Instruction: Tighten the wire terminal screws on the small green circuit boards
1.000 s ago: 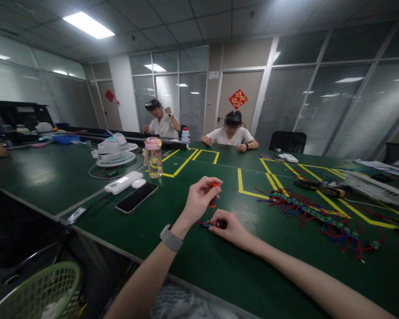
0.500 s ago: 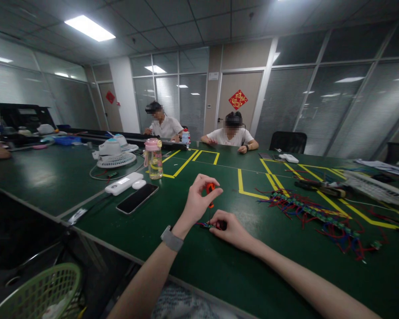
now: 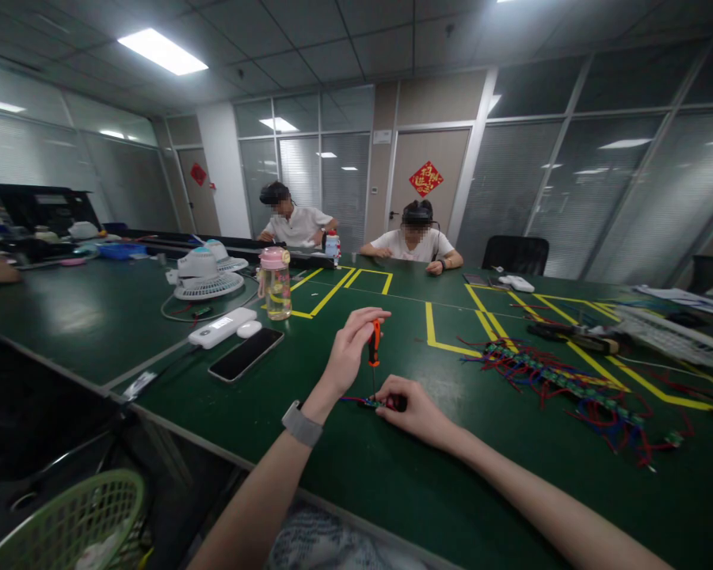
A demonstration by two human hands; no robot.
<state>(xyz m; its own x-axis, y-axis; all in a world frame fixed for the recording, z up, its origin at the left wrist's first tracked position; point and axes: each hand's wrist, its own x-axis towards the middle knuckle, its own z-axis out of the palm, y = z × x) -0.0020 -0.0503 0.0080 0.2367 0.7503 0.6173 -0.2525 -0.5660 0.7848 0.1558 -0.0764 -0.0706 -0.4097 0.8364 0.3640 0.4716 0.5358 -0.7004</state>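
Observation:
My left hand [image 3: 354,342] is at the orange and black handle of a screwdriver [image 3: 374,348]. Its fingers stretch over and behind the handle top. The screwdriver stands upright, its thin shaft running down to a small green circuit board [image 3: 371,402] on the table. With pinched fingers, my right hand [image 3: 414,408] holds the board at its right end. Red and blue wires leave the board to the left. Something dark and reddish shows inside the curl of my right hand, too hidden to name.
On the green table [image 3: 309,372], a phone [image 3: 246,354], a white power strip [image 3: 223,327] and a bottle [image 3: 275,285] stand left. A row of wired boards [image 3: 564,380] lies right. Two people [image 3: 416,237] sit opposite. A green basket [image 3: 77,522] is below the table edge.
The fingers of my left hand have straightened from a rounded pinch, showing more of the screwdriver handle. My right hand and the board have stayed nearly in place.

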